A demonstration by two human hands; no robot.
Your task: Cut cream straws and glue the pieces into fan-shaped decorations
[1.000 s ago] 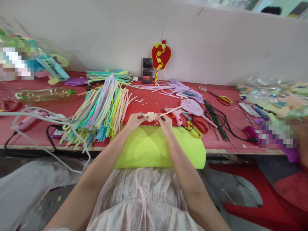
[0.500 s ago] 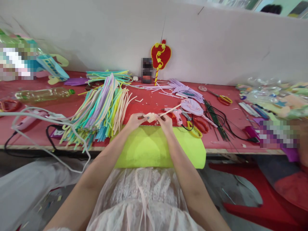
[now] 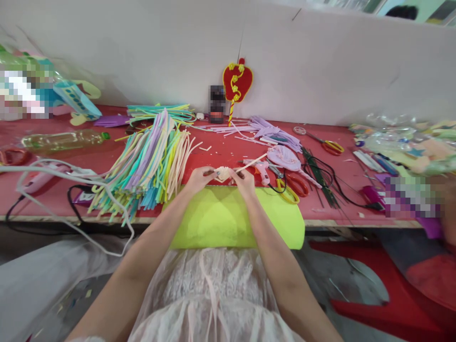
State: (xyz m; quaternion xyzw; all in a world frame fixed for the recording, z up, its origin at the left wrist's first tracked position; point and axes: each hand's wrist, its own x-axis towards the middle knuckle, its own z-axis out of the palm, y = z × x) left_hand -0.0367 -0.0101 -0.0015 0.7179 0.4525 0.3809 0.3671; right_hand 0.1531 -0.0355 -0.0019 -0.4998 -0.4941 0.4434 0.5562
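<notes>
Between my two hands is a small cream-coloured piece of bent pipe cleaner (image 3: 223, 174), folded into close zigzags. My left hand (image 3: 200, 180) pinches its left end with thumb and fingers. At its right end my right hand (image 3: 244, 181) is closed on the same pipe cleaner, and a straight tail of it sticks out up and to the right. Both hands are just above the back edge of a yellow-green sheet (image 3: 228, 218). Right of my right hand lies a pink glue gun (image 3: 262, 172), with yellow-handled scissors (image 3: 288, 191) beside it.
A big bundle of coloured pipe cleaners (image 3: 142, 161) lies left. Behind are purple pipe cleaners (image 3: 274, 133) and a red fan-shaped ornament (image 3: 238, 81) by a phone (image 3: 217, 102). A purple coiled piece (image 3: 284, 158), dark green wires (image 3: 318, 178) and a plastic bottle (image 3: 64, 140) also lie there.
The folded pipe cleaner has turned slightly between my fingers and looks more opened out, with a pointed lower edge. My hands have stayed almost in place.
</notes>
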